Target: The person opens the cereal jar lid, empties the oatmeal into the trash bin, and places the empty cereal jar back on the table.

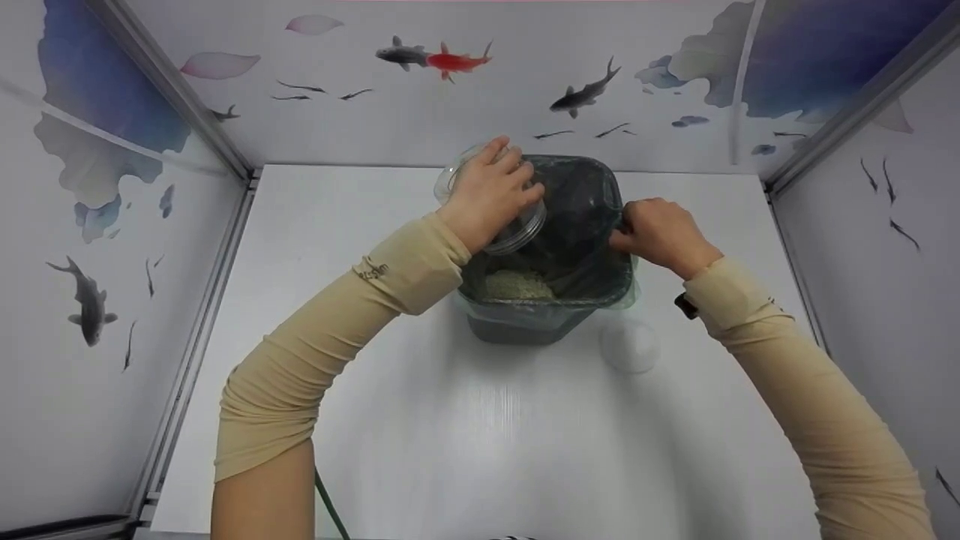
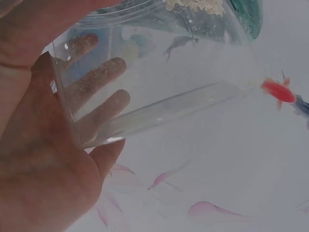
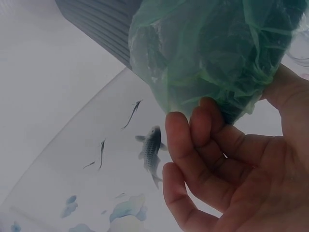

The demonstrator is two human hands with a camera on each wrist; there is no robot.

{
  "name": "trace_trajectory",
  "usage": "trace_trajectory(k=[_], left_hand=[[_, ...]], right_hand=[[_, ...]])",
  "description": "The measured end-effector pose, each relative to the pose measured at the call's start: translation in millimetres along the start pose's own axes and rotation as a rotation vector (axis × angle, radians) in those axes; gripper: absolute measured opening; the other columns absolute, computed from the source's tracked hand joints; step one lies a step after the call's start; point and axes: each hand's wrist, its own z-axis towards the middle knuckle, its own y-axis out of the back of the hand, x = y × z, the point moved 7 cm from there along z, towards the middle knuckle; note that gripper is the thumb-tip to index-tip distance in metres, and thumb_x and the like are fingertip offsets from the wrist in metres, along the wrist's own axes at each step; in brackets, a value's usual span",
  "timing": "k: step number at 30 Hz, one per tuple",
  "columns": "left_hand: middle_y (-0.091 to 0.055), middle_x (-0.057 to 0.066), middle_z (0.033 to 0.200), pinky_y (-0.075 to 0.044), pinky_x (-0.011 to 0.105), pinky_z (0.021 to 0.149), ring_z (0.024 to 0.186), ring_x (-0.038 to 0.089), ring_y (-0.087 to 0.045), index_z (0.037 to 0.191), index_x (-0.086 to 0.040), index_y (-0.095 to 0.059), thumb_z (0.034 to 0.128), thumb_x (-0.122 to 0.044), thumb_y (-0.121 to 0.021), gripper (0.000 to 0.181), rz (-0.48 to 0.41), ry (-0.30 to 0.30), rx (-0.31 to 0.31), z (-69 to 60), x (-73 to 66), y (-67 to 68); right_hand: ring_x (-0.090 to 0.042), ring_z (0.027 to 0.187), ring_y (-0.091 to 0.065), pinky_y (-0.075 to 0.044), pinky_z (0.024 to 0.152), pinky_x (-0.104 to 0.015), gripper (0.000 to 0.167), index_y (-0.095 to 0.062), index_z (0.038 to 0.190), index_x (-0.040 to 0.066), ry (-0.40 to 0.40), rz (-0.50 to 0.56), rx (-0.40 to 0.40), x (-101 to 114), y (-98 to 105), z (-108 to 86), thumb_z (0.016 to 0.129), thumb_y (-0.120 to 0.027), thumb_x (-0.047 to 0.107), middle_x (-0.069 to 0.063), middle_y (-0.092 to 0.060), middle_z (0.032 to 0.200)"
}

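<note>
My left hand (image 1: 491, 191) grips a clear jar (image 2: 164, 96), which is tipped with its mouth over a grey trash bin (image 1: 514, 328). The jar looks nearly cleared of contents, with a little dust on its wall. Pale flakes (image 1: 517, 285) lie in the bottom of the bin, and some flakes (image 2: 198, 6) show near the jar's mouth in the left wrist view. A green plastic bag (image 3: 207, 63) lines the bin and folds over its rim. At the right rim, my right hand (image 1: 664, 232) pinches the bin's edge and bag, its other fingers curled below.
On the white table (image 1: 360, 450), a clear round lid (image 1: 628, 346) lies just in front of the bin, to the right. White panels with painted fish (image 1: 585, 94) stand behind and on both sides. A green cord (image 1: 330, 502) runs by the left forearm.
</note>
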Motion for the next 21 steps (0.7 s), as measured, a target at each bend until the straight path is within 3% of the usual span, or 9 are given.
trace_trajectory(k=[5, 11, 14, 21], left_hand=[[-0.047, 0.005, 0.141, -0.016, 0.038, 0.115, 0.134, 0.027, -0.035, 0.139, -0.025, -0.049, 0.0962, -0.007, -0.057, 0.047, -0.020, -0.020, 0.018, -1.1, -1.7, -0.4], [-0.052, 0.005, 0.134, -0.020, 0.039, 0.114, 0.131, 0.027, -0.039, 0.136, -0.024, -0.051, 0.0938, -0.005, -0.061, 0.048, -0.060, 0.066, -0.088, -4.3, 13.4, 9.4], [-0.052, 0.005, 0.134, -0.020, 0.040, 0.114, 0.131, 0.027, -0.040, 0.136, -0.024, -0.052, 0.0945, -0.003, -0.059, 0.047, -0.069, 0.071, -0.109, -4.9, 16.1, 11.8], [-0.046, 0.004, 0.141, -0.017, 0.040, 0.114, 0.134, 0.027, -0.035, 0.142, -0.026, -0.046, 0.0973, -0.004, -0.055, 0.051, 0.020, 0.034, -0.054, -1.2, 2.0, 2.5]], right_hand=[[-0.021, 0.056, -0.042, -0.031, 0.049, -0.034, 0.024, -0.047, 0.065, 0.006, -0.011, -0.005, 0.006, 0, -1, 0.9, 0.084, -0.061, 0.015, -0.002, -0.040, 0.061], [-0.020, 0.054, -0.038, -0.029, 0.048, -0.034, 0.025, -0.045, 0.063, 0.008, -0.016, -0.002, 0.008, 0, -1, 0.9, 0.082, -0.059, 0.013, -0.001, -0.037, 0.059], [-0.019, 0.053, -0.036, -0.028, 0.048, -0.034, 0.025, -0.043, 0.061, 0.009, -0.024, 0.001, 0.006, -2, -1, 0.5, 0.080, -0.057, 0.011, 0.000, -0.035, 0.058], [-0.021, 0.056, -0.042, -0.030, 0.049, -0.034, 0.023, -0.046, 0.064, 0.007, -0.028, 0.013, 0.016, -2, -2, 0.5, 0.082, -0.060, 0.014, -0.002, -0.039, 0.061]])
